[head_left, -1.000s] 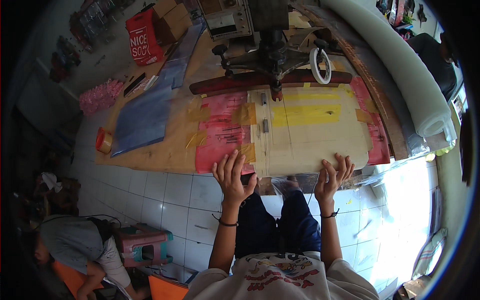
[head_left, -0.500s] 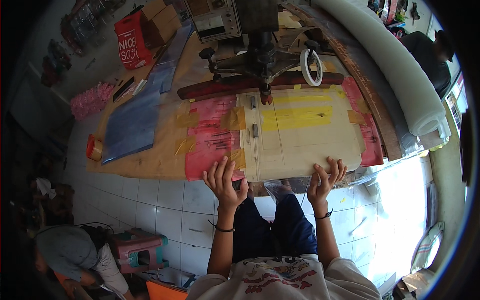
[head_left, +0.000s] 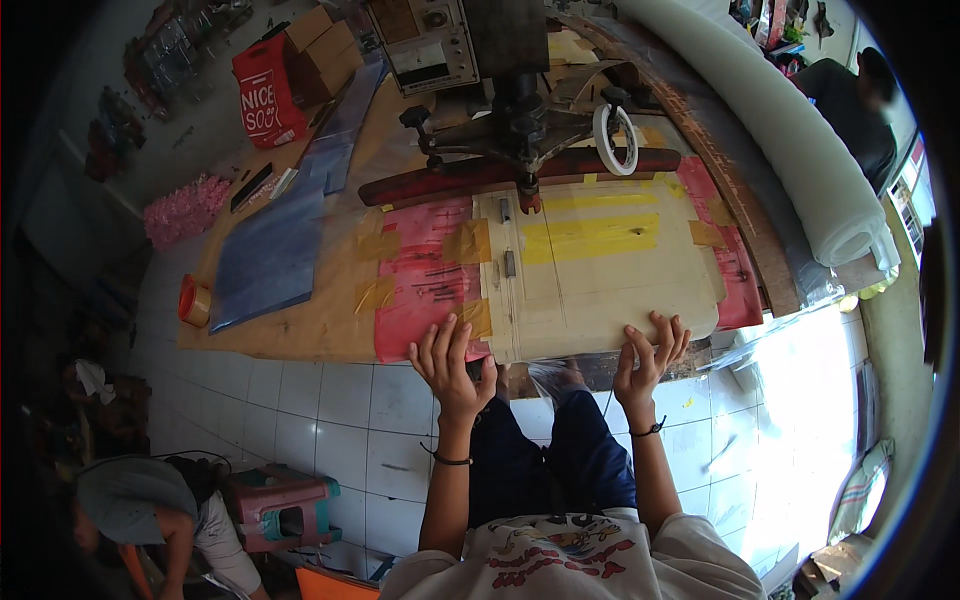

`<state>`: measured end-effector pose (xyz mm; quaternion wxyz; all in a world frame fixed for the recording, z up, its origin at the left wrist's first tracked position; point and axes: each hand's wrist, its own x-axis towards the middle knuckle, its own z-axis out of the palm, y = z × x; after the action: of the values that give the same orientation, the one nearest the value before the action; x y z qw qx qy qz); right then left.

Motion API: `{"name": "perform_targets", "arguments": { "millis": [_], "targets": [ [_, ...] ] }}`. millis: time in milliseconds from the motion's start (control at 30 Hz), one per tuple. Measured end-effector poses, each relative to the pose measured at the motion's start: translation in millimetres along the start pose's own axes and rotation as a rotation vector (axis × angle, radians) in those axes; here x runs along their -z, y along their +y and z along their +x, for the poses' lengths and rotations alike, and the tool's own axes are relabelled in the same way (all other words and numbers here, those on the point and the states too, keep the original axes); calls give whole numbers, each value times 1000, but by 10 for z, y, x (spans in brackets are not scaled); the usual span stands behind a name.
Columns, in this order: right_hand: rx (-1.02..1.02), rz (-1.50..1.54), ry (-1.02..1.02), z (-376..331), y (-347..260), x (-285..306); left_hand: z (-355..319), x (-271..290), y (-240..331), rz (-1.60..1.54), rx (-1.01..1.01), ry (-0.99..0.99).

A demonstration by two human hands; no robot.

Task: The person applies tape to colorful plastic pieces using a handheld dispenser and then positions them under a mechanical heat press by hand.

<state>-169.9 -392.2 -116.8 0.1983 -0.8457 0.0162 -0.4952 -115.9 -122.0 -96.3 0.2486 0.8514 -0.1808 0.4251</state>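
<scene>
My left hand (head_left: 450,368) rests at the table's front edge with its fingers apart, fingertips on a red sheet (head_left: 425,330) patched with amber tape. My right hand (head_left: 650,360) lies with spread fingers on the front edge of a beige board (head_left: 600,290). Nothing is held in either hand. Yellow tape strips (head_left: 600,238) cross the board, and two small metal pieces (head_left: 510,262) sit near its left side. Just beyond, a press head with a long dark red bar (head_left: 440,178) spans the board's far edge. A white tape roll (head_left: 614,140) hangs from the press.
Blue clear sheets (head_left: 270,255) and an orange tape roll (head_left: 194,300) lie on the table's left. A control box (head_left: 425,45) stands behind the press. A thick white foam roll (head_left: 760,120) runs along the right. One person (head_left: 150,510) bends at lower left by a stool (head_left: 285,510); another (head_left: 845,110) is far right.
Both hands stay at the same places on the front edge. The view has shifted slightly. The person at lower left has moved an arm.
</scene>
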Motion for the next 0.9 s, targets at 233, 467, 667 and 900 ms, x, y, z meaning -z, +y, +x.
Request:
{"name": "perform_targets", "arguments": {
  "millis": [233, 467, 667, 900],
  "targets": [
    [-9, 7, -8, -11, 47, -14, 9, -3, -3, 2, 0, -15],
    [6, -8, 5, -12, 5, 6, -21, 9, -9, -11, -8, -5],
    [-29, 3, 5, -23, 11, -20, -31, -7, -41, -17, -3, 11],
    [-56, -12, 25, 61, -77, 24, 152, 182, 158, -134, 56, -42]
  ]
}}
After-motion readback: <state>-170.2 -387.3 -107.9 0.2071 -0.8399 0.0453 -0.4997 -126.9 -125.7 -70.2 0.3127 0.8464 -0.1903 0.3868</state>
